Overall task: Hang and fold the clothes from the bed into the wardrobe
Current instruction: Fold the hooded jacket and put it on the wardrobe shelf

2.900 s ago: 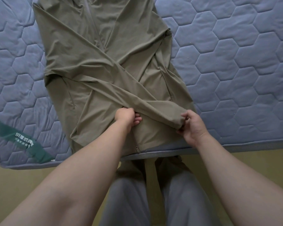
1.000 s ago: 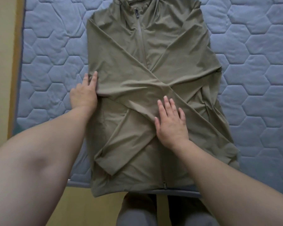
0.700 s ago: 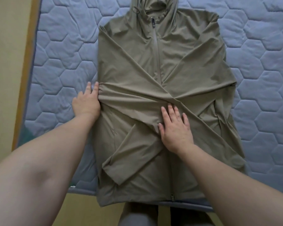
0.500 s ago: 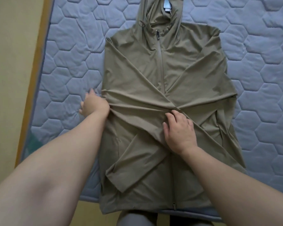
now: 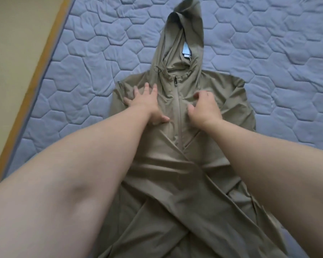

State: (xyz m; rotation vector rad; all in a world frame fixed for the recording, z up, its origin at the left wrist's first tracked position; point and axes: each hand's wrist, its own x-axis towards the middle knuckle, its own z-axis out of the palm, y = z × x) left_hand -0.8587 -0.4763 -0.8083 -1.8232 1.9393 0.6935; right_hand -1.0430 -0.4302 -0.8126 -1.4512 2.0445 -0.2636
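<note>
Left hand [image 5: 147,107] presses flat, fingers spread, on the jacket [image 5: 175,164] chest. Right hand [image 5: 203,108], across the zip [image 5: 179,118], has curled fingers; whether they pinch cloth is unclear. The jacket lies with its sleeves crossed on the bed's quilted mattress [image 5: 101,43], bare quilt on both sides and floor [image 5: 13,43] at the left.

Olive hooded jacket [image 5: 177,175] flat on mattress, front up, zipped, sleeves crossed over body, hood extended.

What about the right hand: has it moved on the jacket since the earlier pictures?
Yes. The right hand went up the jacket, from the crossed sleeves to the chest near the zipper pull.
</note>
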